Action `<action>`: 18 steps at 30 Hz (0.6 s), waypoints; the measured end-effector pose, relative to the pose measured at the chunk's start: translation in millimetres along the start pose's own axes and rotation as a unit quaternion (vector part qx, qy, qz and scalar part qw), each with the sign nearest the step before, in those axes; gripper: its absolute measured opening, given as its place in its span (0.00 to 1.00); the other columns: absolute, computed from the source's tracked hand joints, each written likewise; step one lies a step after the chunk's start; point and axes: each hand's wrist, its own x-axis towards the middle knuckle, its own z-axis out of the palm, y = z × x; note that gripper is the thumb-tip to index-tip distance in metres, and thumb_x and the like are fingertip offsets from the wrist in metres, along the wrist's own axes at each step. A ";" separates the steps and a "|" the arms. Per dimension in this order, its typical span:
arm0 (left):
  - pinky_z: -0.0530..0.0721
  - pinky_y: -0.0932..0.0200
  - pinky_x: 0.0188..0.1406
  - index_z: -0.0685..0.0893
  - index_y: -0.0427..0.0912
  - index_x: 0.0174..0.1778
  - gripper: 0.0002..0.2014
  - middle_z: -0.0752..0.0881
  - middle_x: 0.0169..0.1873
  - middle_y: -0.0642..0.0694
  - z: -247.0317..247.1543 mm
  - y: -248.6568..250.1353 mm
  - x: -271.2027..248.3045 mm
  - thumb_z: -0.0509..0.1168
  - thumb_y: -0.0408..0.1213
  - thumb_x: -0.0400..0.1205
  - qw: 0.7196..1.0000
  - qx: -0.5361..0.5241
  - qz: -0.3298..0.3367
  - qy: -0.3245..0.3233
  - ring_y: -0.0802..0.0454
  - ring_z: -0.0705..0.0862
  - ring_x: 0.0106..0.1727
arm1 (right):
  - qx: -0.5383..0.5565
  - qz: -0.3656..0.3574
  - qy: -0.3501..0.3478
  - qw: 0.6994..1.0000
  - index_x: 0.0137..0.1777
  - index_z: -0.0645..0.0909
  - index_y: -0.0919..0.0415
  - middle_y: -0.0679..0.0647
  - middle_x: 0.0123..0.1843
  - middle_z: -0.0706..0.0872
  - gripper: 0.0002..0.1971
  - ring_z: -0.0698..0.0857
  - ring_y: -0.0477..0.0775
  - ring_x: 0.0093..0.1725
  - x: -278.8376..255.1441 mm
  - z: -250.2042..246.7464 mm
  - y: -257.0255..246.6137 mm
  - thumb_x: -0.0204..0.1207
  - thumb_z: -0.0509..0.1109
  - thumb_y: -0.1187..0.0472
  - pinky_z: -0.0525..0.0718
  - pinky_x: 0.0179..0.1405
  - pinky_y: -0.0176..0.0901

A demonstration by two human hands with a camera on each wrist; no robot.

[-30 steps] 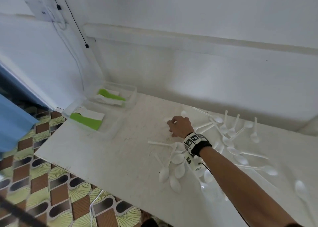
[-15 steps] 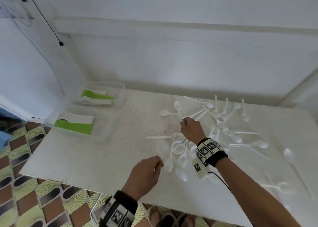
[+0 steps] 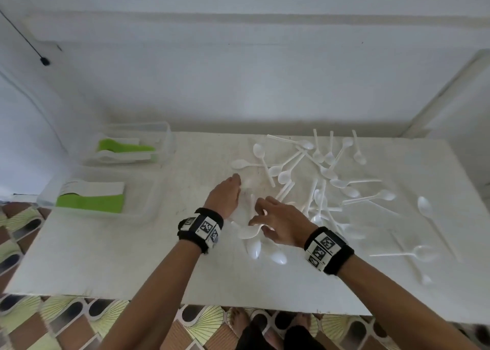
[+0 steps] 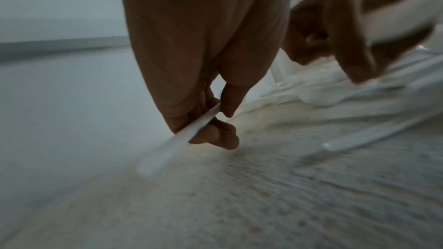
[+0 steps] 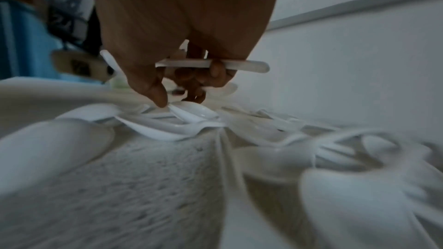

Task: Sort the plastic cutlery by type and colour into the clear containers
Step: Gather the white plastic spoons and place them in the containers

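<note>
Fingers (image 4: 215, 135) of my left hand (image 3: 225, 196) now pinching a white spoon handle (image 4: 182, 139) | right hand (image 3: 281, 223) clutching another spoon (image 5: 213, 64) | both hands now gathering off the desk (image 3: 132, 257), speeding sorting.

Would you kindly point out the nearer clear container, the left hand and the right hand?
nearer clear container (image 3: 148, 212): head view, front right rim.
left hand (image 3: 225, 196): head view, back of hand.
right hand (image 3: 283, 222): head view, back of hand.

Glossy white plastic spoons (image 3: 328, 174), matt, rough-grained, scuffed white tabletop (image 3: 132, 257), clear smooth plastic containers (image 3: 148, 206) at nine o'clock, black cloth wristbands (image 3: 201, 227).
</note>
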 end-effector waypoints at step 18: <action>0.72 0.52 0.37 0.75 0.41 0.44 0.06 0.74 0.36 0.48 -11.0 -4.9 -121.3 0.56 0.29 0.74 0.904 -0.317 -0.005 0.287 0.44 0.73 0.36 | 0.135 0.007 0.087 0.987 0.65 0.78 0.61 0.49 0.55 0.80 0.12 0.74 0.48 0.52 40.4 -0.5 32.2 0.88 0.65 0.55 0.78 0.48 0.44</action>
